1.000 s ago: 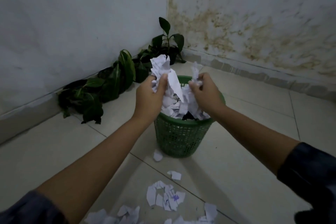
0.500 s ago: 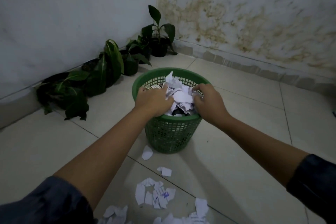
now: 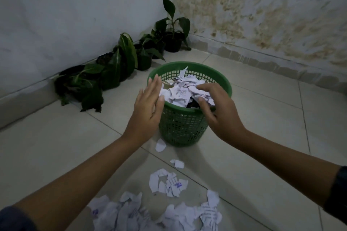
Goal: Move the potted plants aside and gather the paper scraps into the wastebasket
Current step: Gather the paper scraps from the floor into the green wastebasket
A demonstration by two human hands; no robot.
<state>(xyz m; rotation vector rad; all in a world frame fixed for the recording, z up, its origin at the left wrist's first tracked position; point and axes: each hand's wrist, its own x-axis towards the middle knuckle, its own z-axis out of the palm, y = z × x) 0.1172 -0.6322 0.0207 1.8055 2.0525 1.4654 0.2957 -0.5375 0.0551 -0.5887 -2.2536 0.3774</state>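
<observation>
Here, at the centre of the frame, a green mesh wastebasket (image 3: pixel 189 124) stands upright on the pale tiled floor (image 3: pixel 262 137), filled nearly to its rim with torn white paper scraps (image 3: pixel 180 92) — one pointed piece sticks up above the far edge.

The left hand (image 3: pixel 148 107) hangs over the near-left part of the rim, fingers straight and close together, pointing toward the top of the frame, palm turned inward toward the basket; it holds nothing. The right hand (image 3: pixel 217 110) is over the near-right part of the rim, palm down, fingers spread and loosely bent, the fingertips at the heap of paper inside. Whether they actually touch the paper cannot be told, but nothing is gripped. Both forearms run in from the lower corners, bare up to dark sleeves (image 3: pixel 338 193).

More loose scraps on the floor (image 3: pixel 167 182) lie in the lower middle of the frame — a single piece just in front of the basket's base, a small cluster below it, and a larger pile along the bottom edge.

The potted plants (image 3: pixel 116 69) stand in a row along the left wall (image 3: pixel 65 15), from the middle left up to the room corner at upper centre, well apart from the basket. The right wall (image 3: pixel 272 11) is blotched with brown stains.
</observation>
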